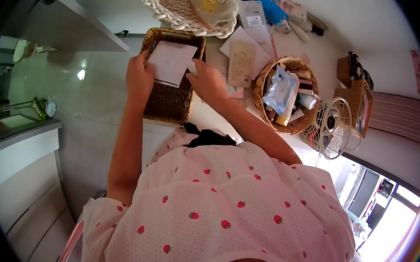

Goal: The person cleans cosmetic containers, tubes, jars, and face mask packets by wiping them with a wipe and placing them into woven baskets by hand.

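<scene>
A flat white box (173, 61) with a dark line along its near edge sits in the upper part of a brown woven basket (168, 102). My left hand (139, 80) is closed at the basket's left side, its thumb against the left edge of the box. The outer fingers are partly hidden by the rim. Over the basket's right side, my right hand (209, 81) is closed, with a small white thing (192, 68) between thumb and fingers. What that thing is, I cannot make out. Its tip is close to the box's right edge.
Behind the brown basket stands a white chunky-knit basket (182, 13) holding a clear bag. Papers and a beige packet (241, 63) lie to the right. Further right are a round wicker basket (260, 86) full of bottles and packs and a fan (328, 122). A counter (20, 137) is at left.
</scene>
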`<state>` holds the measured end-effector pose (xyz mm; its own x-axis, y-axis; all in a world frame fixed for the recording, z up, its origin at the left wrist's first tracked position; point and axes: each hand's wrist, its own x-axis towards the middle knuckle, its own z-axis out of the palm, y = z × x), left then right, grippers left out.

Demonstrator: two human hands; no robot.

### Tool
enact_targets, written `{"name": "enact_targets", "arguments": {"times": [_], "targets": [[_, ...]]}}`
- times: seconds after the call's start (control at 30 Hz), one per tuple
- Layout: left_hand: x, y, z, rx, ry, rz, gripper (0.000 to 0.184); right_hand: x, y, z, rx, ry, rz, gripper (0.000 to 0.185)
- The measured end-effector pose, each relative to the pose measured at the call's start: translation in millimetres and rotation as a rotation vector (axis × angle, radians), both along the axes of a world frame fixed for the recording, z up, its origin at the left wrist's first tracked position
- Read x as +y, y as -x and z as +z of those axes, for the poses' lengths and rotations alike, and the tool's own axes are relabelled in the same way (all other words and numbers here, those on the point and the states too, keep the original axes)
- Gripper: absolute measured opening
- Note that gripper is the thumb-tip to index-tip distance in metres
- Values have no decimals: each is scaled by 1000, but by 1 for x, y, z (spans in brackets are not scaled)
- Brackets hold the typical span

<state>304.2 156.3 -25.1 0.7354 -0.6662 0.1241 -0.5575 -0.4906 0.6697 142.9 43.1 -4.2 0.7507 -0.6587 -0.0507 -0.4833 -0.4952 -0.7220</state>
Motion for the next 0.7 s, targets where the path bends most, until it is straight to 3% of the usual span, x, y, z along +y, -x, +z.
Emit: {"name": "enact_targets", "arguments": {"times": [0.03,0.13,0.3,0.43,0.6,0.7], "targets": [[0,5,-2,-69,-2,-52,39,4,3,-1,-58,216,45,26],[-4,20,-14,-192,-51,-197,47,21,5,5,84,269,115,23],[-9,38,-43,-271,-349,-302,67,31,-1,-13,-3,231,190,21],[-17,41,-33,-141,-517,-340,77,24,9,-10,-120,159,163,22],[-11,40,-25,-176,-531,-410,78,5,46,-1,-95,91,-134,34],[-9,34,-53,-198,-363,-379,72,-10,73,-13,-62,110,-364,45]]}}
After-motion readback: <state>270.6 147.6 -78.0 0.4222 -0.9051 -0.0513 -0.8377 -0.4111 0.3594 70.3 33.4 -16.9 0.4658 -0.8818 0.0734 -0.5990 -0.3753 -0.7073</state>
